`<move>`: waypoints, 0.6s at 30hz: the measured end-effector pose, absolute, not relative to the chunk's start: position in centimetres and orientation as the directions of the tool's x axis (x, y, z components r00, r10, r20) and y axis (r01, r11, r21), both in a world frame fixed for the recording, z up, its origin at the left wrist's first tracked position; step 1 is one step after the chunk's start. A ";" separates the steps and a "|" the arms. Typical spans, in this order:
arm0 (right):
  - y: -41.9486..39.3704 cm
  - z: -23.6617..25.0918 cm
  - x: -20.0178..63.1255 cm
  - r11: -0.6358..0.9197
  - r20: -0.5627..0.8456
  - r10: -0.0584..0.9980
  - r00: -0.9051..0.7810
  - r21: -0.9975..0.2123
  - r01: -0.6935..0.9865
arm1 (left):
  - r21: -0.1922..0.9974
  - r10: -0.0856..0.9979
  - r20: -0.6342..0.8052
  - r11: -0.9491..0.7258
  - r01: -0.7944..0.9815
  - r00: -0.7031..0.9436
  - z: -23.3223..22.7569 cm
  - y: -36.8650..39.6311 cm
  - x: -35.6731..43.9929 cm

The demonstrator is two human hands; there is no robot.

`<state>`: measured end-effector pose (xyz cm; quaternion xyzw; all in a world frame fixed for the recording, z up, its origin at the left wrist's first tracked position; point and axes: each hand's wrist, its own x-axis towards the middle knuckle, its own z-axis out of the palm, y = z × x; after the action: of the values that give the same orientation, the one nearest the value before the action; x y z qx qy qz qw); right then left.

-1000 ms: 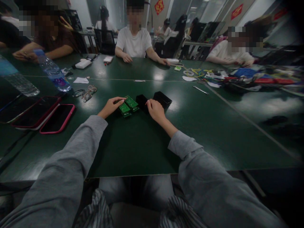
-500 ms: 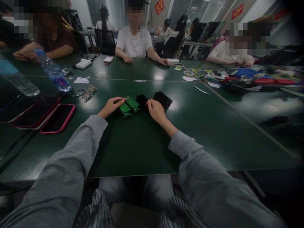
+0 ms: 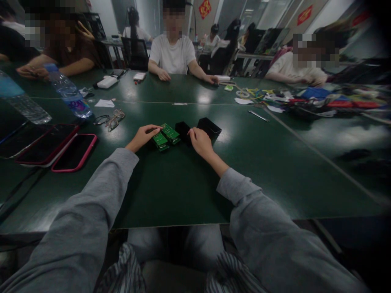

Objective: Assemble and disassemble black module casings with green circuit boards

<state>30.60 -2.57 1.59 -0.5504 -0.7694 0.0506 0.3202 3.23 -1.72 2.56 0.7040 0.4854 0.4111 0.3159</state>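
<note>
Two green circuit boards (image 3: 170,133) lie side by side on the dark green table. My left hand (image 3: 143,137) rests at the far end of the left board (image 3: 160,141), with thumb and fingertips close together on it. My right hand (image 3: 200,141) has its fingers curled at the near side of a small black box (image 3: 182,129), part of which is hidden behind the hand. A second black box (image 3: 210,127) stands just beyond that hand. Both boxes look dark, so their details cannot be made out.
To the left are a pink-cased phone (image 3: 75,152), eyeglasses (image 3: 114,120) and a water bottle (image 3: 69,91). A thin metal tool (image 3: 258,116) lies at the right, before a heap of cables (image 3: 320,101). Other people sit around the table (image 3: 183,195).
</note>
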 end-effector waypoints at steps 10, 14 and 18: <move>-3.6 2.8 29.8 0.562 0.688 0.691 -0.222 -0.319 0.763 | 0.877 0.952 0.258 -0.301 0.375 0.162 2.1 -1.4 3.0; -5.1 3.8 28.9 0.641 0.610 0.692 -0.387 -0.272 0.718 | 0.900 0.956 0.240 -0.285 0.330 0.171 2.2 -1.5 3.1; -5.6 3.5 28.3 0.682 0.501 0.697 -0.513 -0.239 0.691 | 0.905 0.959 0.205 -0.261 0.335 0.194 2.6 -1.6 3.1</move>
<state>28.34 -5.57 3.47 -0.3989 -0.8699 0.0045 0.2901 3.06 -1.61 2.58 0.6757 0.4788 0.4171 0.3744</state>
